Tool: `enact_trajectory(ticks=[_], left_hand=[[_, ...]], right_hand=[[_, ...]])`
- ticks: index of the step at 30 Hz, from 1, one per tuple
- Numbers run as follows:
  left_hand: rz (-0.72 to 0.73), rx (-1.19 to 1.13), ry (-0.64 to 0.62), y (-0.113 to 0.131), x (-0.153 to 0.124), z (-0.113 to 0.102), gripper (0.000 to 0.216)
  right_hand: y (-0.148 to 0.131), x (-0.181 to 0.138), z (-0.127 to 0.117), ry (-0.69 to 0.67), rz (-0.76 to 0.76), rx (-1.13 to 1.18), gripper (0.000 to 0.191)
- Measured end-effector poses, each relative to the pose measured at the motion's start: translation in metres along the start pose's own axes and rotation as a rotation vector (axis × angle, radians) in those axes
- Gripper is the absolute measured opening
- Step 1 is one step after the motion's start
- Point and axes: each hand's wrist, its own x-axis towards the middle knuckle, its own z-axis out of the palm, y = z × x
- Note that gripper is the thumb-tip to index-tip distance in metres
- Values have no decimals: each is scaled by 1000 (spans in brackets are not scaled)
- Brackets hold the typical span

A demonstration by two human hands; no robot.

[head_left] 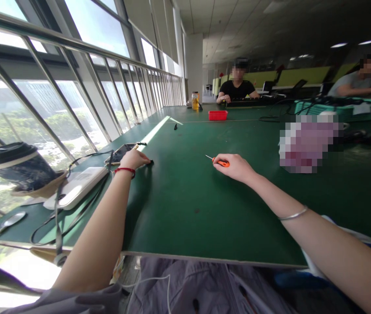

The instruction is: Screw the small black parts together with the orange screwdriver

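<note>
Mid-frame, the right hand [236, 168] grips a small orange-handled screwdriver [221, 162], its thin shaft pointing left toward the small black part [151, 162] that the left hand [135, 159] touches on the green desk [188, 205]; whether it grips the part is unclear.

left hand [135, 159]: bare, thin red cord bracelet [125, 170] at wrist | right hand [234, 167]: bare, slim silver metal bangle [293, 214] on forearm | lap: grey-lilac fabric garment [205, 283]

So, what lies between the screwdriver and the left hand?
In the head view, just a small black piece touching the left hand; otherwise bare green table up to the screwdriver.
</note>
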Motion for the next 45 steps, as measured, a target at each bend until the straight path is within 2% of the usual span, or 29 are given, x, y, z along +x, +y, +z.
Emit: enact_trajectory(ticks=[4,8,11,13,16,19,29,39,45], left_hand=[[196,-85,-102,51,-12,40,24],[387,-311,-265,99,-33,86,29],[489,-415,-367,122,-51,111,27],[517,-437,-379,131,-58,118,25],[526,-459,-400,135,-63,119,22],[520,-458,-424,133,-62,114,20],[544,-429,-398,130,-59,117,27],[567,-422,-384,129,-60,118,23],[618,-268,-254,129,-62,116,21]], right_hand=[[-5,-2,-4,93,-1,17,21],[-10,-3,-10,279,18,97,25],[-13,-3,-18,444,11,205,17],[-16,-4,-24,538,-16,272,11],[-19,-6,-32,663,-67,339,13],[-22,-9,-38,714,-107,347,22],[-29,-15,-40,704,-147,341,24],[-27,-15,-38,663,-139,306,24],[-27,-15,-41,700,-145,294,24]])
